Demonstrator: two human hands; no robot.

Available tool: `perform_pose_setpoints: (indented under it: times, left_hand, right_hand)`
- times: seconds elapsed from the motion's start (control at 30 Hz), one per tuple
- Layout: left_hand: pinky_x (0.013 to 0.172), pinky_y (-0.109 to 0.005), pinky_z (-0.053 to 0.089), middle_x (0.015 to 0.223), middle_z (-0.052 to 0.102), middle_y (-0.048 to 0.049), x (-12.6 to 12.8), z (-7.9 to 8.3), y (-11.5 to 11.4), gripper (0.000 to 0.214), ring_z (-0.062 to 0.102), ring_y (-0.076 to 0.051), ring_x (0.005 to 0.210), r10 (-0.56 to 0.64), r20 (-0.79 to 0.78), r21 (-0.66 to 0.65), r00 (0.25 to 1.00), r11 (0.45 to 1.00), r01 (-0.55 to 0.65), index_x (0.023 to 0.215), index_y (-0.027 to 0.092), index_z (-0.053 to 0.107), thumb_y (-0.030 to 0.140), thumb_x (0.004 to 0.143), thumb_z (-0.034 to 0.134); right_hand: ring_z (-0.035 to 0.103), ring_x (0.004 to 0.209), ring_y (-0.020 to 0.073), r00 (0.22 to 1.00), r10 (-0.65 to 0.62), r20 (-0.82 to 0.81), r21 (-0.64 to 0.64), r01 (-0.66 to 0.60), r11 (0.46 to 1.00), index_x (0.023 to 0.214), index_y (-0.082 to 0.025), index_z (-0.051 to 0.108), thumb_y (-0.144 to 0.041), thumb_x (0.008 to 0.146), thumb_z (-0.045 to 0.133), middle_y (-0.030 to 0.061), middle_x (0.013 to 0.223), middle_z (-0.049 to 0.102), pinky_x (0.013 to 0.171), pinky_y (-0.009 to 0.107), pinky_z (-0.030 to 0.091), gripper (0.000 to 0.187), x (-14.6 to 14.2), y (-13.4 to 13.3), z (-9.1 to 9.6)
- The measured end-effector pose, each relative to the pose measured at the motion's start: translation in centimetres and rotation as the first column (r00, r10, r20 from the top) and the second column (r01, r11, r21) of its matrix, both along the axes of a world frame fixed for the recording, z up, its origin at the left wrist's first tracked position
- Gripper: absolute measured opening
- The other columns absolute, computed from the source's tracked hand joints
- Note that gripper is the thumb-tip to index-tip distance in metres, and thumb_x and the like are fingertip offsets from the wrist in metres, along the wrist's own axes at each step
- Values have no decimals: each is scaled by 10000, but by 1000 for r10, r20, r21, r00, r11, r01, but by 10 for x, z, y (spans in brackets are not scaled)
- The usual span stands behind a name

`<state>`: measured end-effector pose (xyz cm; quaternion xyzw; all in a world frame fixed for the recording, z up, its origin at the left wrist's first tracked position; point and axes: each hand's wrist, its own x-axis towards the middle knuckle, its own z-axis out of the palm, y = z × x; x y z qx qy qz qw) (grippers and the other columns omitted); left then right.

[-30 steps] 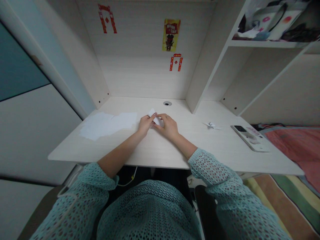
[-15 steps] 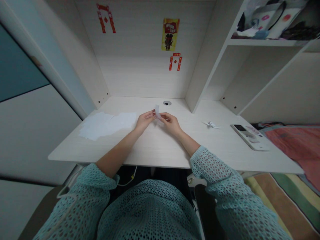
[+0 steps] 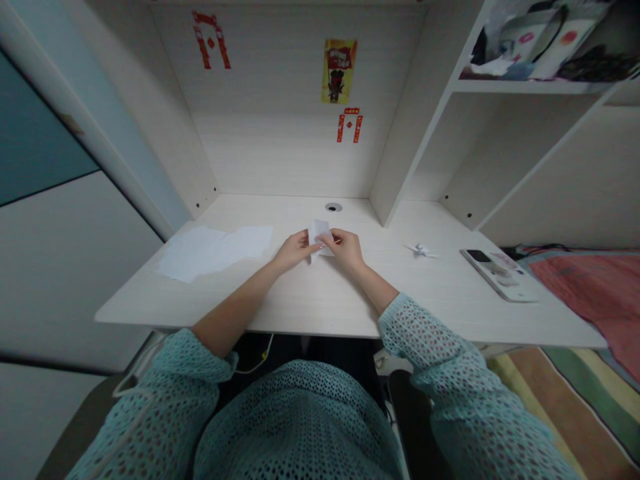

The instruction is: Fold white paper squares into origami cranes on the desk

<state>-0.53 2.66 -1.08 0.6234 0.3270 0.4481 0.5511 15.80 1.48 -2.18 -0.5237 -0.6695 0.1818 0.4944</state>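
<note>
A small folded piece of white paper (image 3: 320, 229) is held up just above the desk, between both hands. My left hand (image 3: 293, 251) grips its left side, with the thumb on the near face. My right hand (image 3: 346, 248) pinches it from the right, thumb and fingers closed on the sheet. The folds behind the fingers are hidden. To the right on the desk lies a small folded white paper figure (image 3: 421, 250) with thin pointed ends, apart from my hands. Loose white paper sheets (image 3: 210, 250) lie flat to the left.
A phone (image 3: 499, 275) lies near the right side of the white desk (image 3: 310, 303). Behind my hands is a round cable hole (image 3: 333, 207). An upright panel (image 3: 417, 127) stands at the back right, below and beside a shelf with bags (image 3: 545, 40).
The folded paper has turned from a narrow edge-on strip to a broader face towards me. Both thumbs have shifted onto it; the arms have barely moved.
</note>
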Motion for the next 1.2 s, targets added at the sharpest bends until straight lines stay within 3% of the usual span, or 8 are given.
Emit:
perform_pose_setpoints:
  times: [0.1,0.2,0.37,0.57,0.77,0.97,1.07,1.2]
  left_hand:
    - [740,-287,478,884,700,-92,-6,-2,8,387,637,-184,778,124,13,-5,992,992,-124,903,151,686,336,573,769]
    - [628,-267,458,739,689,-75,-15,-2,15,302,599,-153,622,228,-39,-47,973,972,-230,792,146,696,366,592,748]
    - [514,-226,382,564,615,-32,-26,-2,21,276,507,-107,498,233,-100,-123,967,962,-244,708,149,693,372,563,767]
    - [554,-195,407,848,680,-70,-32,2,22,307,590,-116,676,195,8,-342,981,922,-181,838,161,687,313,579,753]
    - [549,-163,410,917,670,-38,-34,5,23,309,591,-84,689,165,93,-432,982,895,-110,935,187,658,180,630,705]
    - [530,-157,423,725,645,-19,-35,9,23,181,604,-84,640,151,258,-569,954,822,23,857,156,623,96,692,581]
    - [531,-179,442,705,642,-36,-35,12,20,149,625,-111,660,143,277,-618,950,784,62,828,134,600,94,701,532]
    - [537,-209,456,694,637,-59,-34,15,16,103,632,-133,656,63,228,-666,972,738,108,797,127,581,129,735,498]
  right_hand:
    - [520,590,142,986,-24,-162,-33,18,999,757,-143,681,-520,735,564,34,675,635,531,245,369,395,6,9,-3]
    - [530,601,150,936,65,-347,-103,-107,989,839,-116,671,-514,690,610,57,733,646,523,251,378,429,11,15,-5]
    - [479,538,124,917,156,-368,-140,-220,965,761,-121,636,-529,690,603,23,611,570,491,248,359,416,15,16,-2]
    - [530,613,127,909,205,-362,-45,-236,971,1349,-279,343,-366,787,556,22,823,622,565,262,452,607,18,16,0]
    - [565,677,141,875,337,-348,-75,-384,920,995,-221,671,-360,768,558,51,884,651,621,294,474,289,23,16,3]
    - [641,829,184,769,453,-451,-150,-565,811,1057,-220,671,-310,737,572,68,938,697,766,345,484,347,23,8,10]
    - [642,804,175,794,438,-420,-123,-529,840,1065,-218,661,-330,682,664,70,963,698,757,337,489,399,19,7,6]
    - [622,682,162,875,272,-401,-109,-340,934,814,-168,706,-451,666,682,63,766,705,668,301,479,320,14,9,1]
